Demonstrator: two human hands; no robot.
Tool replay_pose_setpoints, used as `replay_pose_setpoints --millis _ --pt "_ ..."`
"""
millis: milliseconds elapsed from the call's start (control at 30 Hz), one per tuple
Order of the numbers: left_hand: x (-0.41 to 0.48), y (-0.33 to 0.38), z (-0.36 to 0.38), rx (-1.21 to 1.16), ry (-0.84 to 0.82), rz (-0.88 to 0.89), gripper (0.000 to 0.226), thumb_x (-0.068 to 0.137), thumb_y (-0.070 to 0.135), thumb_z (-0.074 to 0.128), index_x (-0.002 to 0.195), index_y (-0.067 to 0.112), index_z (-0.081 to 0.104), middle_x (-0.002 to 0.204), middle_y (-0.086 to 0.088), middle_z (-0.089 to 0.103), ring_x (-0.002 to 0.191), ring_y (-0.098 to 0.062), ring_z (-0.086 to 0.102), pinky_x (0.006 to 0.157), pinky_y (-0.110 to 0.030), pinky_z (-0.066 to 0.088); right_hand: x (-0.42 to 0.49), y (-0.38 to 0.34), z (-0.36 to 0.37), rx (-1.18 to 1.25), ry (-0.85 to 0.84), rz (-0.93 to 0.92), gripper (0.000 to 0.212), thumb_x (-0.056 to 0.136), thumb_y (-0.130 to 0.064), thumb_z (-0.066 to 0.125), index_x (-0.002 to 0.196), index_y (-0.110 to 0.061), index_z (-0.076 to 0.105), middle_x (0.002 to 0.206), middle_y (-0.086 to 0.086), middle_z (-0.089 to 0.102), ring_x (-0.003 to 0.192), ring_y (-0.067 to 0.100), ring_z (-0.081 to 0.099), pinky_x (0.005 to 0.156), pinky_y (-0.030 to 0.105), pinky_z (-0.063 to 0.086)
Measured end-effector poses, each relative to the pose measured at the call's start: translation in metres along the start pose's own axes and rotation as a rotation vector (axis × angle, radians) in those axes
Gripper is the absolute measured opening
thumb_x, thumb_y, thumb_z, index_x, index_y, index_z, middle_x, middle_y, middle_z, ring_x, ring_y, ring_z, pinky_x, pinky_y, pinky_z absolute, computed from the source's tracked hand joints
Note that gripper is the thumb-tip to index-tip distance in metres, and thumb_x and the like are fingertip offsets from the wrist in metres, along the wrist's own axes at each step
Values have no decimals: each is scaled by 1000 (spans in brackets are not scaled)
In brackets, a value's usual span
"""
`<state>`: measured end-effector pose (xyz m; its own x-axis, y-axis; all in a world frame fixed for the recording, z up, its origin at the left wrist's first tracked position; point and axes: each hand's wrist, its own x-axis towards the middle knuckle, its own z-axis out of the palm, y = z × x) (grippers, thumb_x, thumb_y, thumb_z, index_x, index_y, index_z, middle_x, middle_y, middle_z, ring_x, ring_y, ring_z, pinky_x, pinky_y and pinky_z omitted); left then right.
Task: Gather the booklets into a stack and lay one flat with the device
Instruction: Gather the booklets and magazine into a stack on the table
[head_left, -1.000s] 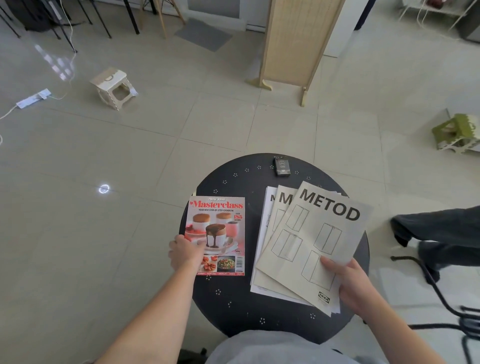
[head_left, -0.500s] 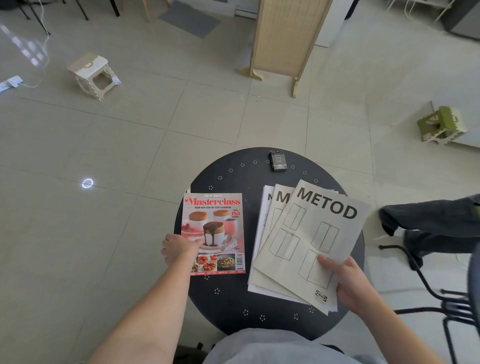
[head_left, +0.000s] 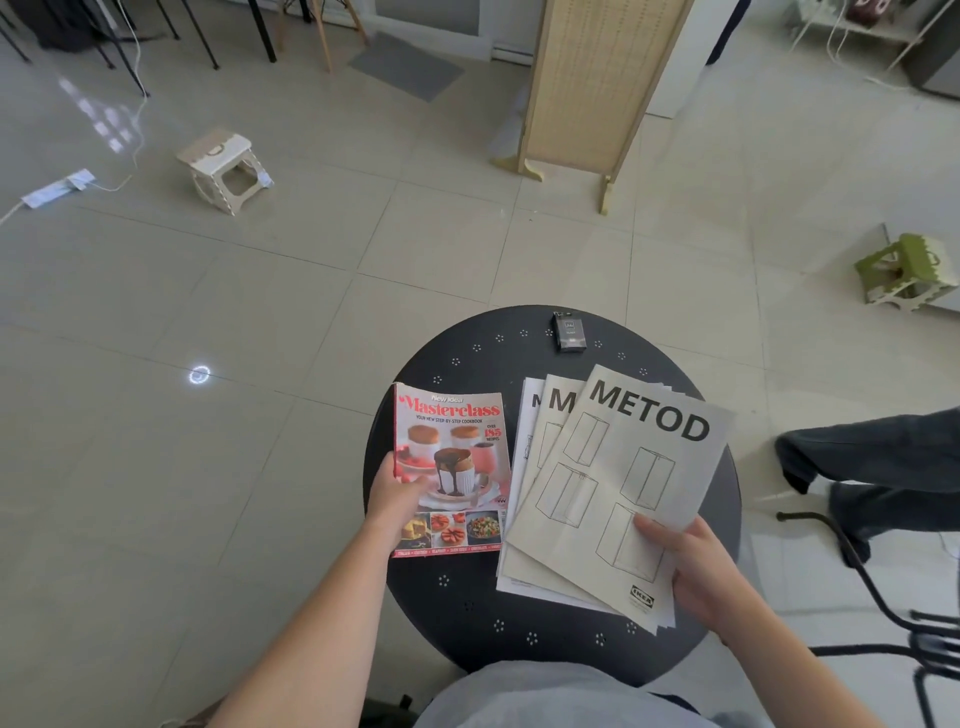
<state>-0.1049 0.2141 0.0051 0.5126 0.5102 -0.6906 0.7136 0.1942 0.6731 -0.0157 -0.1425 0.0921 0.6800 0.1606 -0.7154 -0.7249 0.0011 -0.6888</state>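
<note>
On the round black table (head_left: 457, 608) lie a red Masterclass cookbook (head_left: 457, 457) on the left and a fanned pile of grey METOD booklets (head_left: 613, 467) on the right. My left hand (head_left: 392, 493) grips the cookbook's left edge, thumb on the cover. My right hand (head_left: 691, 566) holds the top METOD booklet at its lower right corner, thumb on top. A small black device (head_left: 569, 332) rests at the table's far edge, apart from both hands.
A person's dark-trousered legs (head_left: 872, 467) and a black chair frame (head_left: 893, 613) stand right of the table. On the tiled floor are a beige step stool (head_left: 223, 169), a green stool (head_left: 904, 270), a wooden screen (head_left: 597, 88) and a power strip (head_left: 57, 188).
My left hand has shifted its hold up the cookbook's left edge, with the thumb now over the cover. My right hand and the METOD booklets stay put.
</note>
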Motion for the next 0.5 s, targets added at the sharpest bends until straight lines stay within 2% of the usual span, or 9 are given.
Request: replay_pose_setpoints --millis 133,233,367,500 --pt "-26 7 1 -83 -61 79 38 98 14 78 124 36 62 113 15 70 109 -14 66 86 -37 55 -4 -3 -3 14 -28 -7 38 99 5 60 135 -5 65 127 19 76 113 41 74 95 57 58" --pt "-51 15 7 -78 -117 137 37 99 20 78 127 39 64 119 14 73 111 -10 66 96 -41 53 -10 -6 -7 23 -52 -17 36 99 5 61 133 -6 66 125 17 77 109 39 76 88 52 62" --pt "-84 26 24 -86 -211 174 42 99 27 78 138 35 65 132 7 74 125 -16 67 108 -47 53 -16 -13 -16 47 -90 -29 38 99 4 61 136 -5 64 128 19 75 112 39 75 82 49 65" --pt "-116 42 46 -113 -295 196 38 101 25 76 133 42 67 128 9 78 126 -20 70 114 -57 52 -28 -25 -27 73 -119 -57 35 100 4 60 132 -6 66 125 16 77 105 34 78 77 45 67"
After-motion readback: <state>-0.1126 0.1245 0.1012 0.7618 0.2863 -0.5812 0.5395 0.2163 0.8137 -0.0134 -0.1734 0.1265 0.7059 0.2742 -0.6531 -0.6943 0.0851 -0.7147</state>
